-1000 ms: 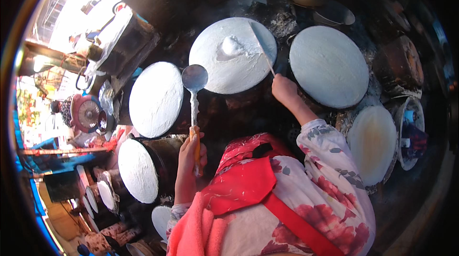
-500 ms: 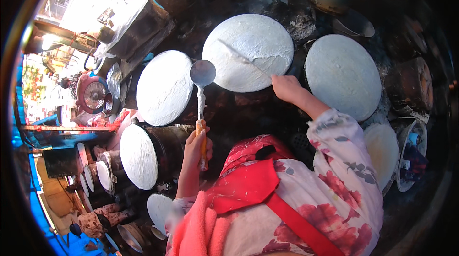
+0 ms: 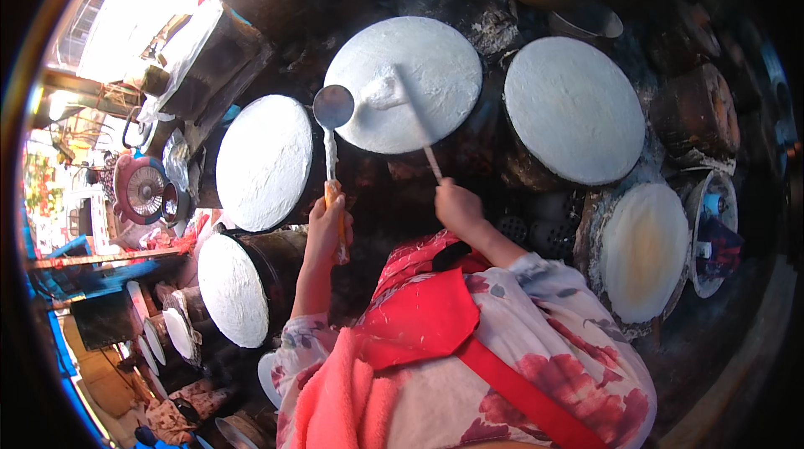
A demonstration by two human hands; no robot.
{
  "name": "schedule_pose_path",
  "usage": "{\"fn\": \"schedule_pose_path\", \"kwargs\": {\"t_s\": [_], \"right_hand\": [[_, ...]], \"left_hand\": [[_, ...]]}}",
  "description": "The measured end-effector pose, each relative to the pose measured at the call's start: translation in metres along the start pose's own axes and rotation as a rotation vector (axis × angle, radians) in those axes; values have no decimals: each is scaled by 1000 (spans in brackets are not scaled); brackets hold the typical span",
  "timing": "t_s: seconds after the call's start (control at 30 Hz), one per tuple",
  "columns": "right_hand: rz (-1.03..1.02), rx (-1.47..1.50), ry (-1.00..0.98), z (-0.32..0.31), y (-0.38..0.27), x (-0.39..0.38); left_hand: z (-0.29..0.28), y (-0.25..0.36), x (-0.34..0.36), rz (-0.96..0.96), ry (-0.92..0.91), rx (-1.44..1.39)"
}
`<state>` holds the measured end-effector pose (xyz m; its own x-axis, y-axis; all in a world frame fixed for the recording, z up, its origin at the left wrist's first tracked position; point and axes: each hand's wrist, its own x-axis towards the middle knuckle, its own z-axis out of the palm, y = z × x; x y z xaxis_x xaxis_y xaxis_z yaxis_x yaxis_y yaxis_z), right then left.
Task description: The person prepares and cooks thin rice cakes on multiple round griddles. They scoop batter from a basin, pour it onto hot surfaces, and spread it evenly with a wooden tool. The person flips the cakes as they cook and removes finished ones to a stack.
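Observation:
My left hand [image 3: 329, 221] is closed around the orange handle of a metal ladle [image 3: 333, 107], held upright, its round bowl overlapping the near left edge of the middle griddle in view. White residue coats its shaft. My right hand [image 3: 459, 204] grips a long, thin flat spatula [image 3: 414, 111], whose blade lies across the white-coated round griddle [image 3: 440, 55]. A small heap of white batter [image 3: 381, 94] sits against the blade's left side. The griddle's surface is otherwise covered by a white layer.
Round white-coated griddles stand at the left [image 3: 265, 162], lower left [image 3: 233, 290] and right [image 3: 576, 110]. A browned sheet [image 3: 643, 252] lies on another at the lower right. A metal bowl [image 3: 586, 22] and a rusty drum [image 3: 695, 114] stand beyond. A fan [image 3: 144, 185] is far left.
My right hand has moved left and toward me, swinging the spatula more upright. Batter is now gathered in a heap left of the blade. My left hand still holds the ladle upright.

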<state>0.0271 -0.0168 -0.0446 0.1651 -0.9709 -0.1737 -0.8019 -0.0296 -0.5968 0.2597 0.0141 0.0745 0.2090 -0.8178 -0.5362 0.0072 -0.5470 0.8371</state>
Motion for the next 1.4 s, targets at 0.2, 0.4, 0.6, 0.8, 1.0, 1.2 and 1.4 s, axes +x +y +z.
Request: {"fn": "schedule_pose_path", "kwargs": {"t_s": [0.2, 0.4, 0.6, 0.8, 1.0, 1.2, 1.4], "right_hand": [[-97, 18, 93, -11, -27, 59], [-45, -25, 50, -12, -4, 64], [-85, 350, -145, 22, -61, 50], [-447, 350, 124, 0, -82, 35], [-408, 157, 86, -48, -80, 51], [-3, -124, 82, -70, 28, 106], [-410, -274, -194, -48, -7, 62]], "left_hand": [[0, 15, 17, -15, -10, 67], [4, 14, 25, -39, -25, 47], [7, 18, 12, -117, -77, -213], [-11, 15, -45, 12, -146, -648], [-17, 14, -15, -111, -474, -1155], [-15, 6, -53, 283, -521, -1372], [-22, -8, -91, 217, -315, -1328]]}}
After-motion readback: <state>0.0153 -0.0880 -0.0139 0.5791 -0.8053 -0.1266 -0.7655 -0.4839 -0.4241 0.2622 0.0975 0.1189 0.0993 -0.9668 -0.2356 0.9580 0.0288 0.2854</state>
